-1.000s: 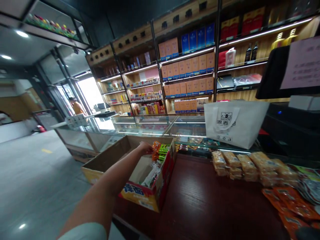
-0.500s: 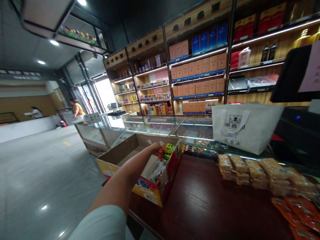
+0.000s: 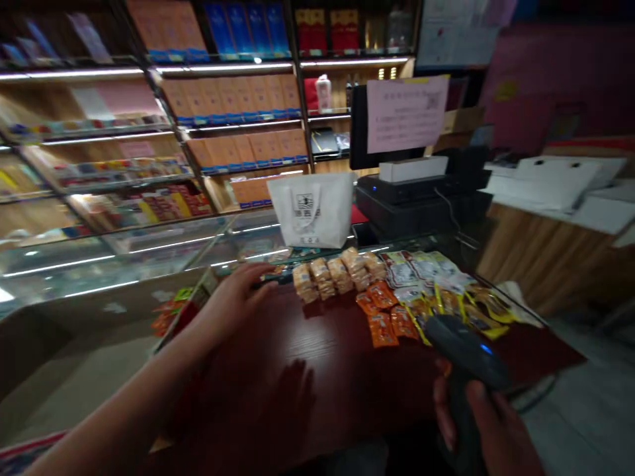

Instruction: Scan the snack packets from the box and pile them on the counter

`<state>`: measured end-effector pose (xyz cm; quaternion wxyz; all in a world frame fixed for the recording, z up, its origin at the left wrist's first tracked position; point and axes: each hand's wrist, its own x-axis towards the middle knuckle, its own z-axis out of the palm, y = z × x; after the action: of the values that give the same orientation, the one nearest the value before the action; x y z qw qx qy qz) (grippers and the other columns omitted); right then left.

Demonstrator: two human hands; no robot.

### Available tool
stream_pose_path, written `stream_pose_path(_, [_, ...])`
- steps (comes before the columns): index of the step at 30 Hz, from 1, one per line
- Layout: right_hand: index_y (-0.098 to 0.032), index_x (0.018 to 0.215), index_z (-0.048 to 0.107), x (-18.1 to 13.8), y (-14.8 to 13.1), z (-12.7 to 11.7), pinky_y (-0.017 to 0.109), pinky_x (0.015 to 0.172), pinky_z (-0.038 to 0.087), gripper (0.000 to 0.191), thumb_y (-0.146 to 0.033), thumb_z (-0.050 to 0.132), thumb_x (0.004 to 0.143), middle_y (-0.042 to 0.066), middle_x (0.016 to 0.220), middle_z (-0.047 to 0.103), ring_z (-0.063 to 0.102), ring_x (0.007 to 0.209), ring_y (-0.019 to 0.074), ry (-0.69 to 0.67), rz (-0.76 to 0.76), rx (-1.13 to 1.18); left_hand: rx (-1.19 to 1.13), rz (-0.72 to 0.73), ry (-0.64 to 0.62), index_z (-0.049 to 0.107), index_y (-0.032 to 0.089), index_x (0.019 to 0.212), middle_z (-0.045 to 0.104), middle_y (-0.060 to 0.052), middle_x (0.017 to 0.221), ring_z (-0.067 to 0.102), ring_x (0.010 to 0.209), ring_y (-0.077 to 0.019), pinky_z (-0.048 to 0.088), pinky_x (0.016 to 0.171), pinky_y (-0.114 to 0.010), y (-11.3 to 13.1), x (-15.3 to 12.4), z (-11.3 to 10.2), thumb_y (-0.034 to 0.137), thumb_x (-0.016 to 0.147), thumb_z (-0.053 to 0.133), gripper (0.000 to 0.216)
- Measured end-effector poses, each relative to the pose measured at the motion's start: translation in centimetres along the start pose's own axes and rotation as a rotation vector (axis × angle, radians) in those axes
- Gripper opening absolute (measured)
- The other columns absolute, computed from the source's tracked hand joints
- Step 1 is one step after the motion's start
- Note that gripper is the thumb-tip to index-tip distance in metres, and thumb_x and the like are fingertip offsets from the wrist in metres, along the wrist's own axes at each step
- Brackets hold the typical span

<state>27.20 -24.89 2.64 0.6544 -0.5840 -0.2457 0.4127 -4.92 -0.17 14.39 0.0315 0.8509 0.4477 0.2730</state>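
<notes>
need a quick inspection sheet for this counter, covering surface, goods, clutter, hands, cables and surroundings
Surface: glossy dark-red tabletop.
Job's things: barcode scanner; orange packets; stacked golden-brown packs in clear wrap; yellow-edged packets; open cardboard box at left.
Clutter: white tote bag behind the stacked golden-brown packs.
Hands: left hand open, nothing seen in it; right hand grips the barcode scanner.
Cables: thin cable against the black machine; its ends unclear.
Surroundings: lit shelves; monitor with pink printed sheet.

Strip-lit shelves behind glass counter
</notes>
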Motion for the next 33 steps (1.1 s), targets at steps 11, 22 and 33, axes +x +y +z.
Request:
stream_pose_path(11, [-0.019,0.113,0.064,-0.3,0.2,-2.9,0.025,0.041,0.045,0.053,-0.066,0.062,0.089,0.002,0.074,0.068,0.053,0.045,0.0130,0.030,-0.097,0.140,-0.127,-0.038,-0.198,0.067,0.016,0.114,0.069,-0.013,0.115,0.062,0.112,-0.0278,0.047,0.100,-0.040,10.6,0.6,21.6,0.027,0.088,0.064,0.028])
stream_pose_path(22, [-0.018,0.110,0.064,-0.6,0.1,-3.0,0.025,0.044,0.046,0.054,-0.068,0.054,0.093,0.001,0.072,0.065,0.053,0.046,0.0115,-0.020,-0.119,0.053,0.280,0.152,-0.395,0.068,0.012,0.103,0.070,-0.017,0.109,0.063,0.106,-0.0276,0.049,0.090,-0.036,11.5,2.4,22.2,0.014,0.097,0.041,0.027])
stream_pose_path(33, [-0.018,0.105,0.066,-0.7,0.7,-0.8,0.023,0.040,0.041,0.053,-0.068,0.064,0.087,0.000,0.067,0.065,0.049,0.042,0.0100,0.008,-0.058,0.147,0.144,0.205,-0.365,0.067,0.020,0.103,0.070,-0.012,0.113,0.066,0.102,-0.0239,0.050,0.095,-0.035,7.2,-1.8,18.9,0.021,0.096,0.047,0.021])
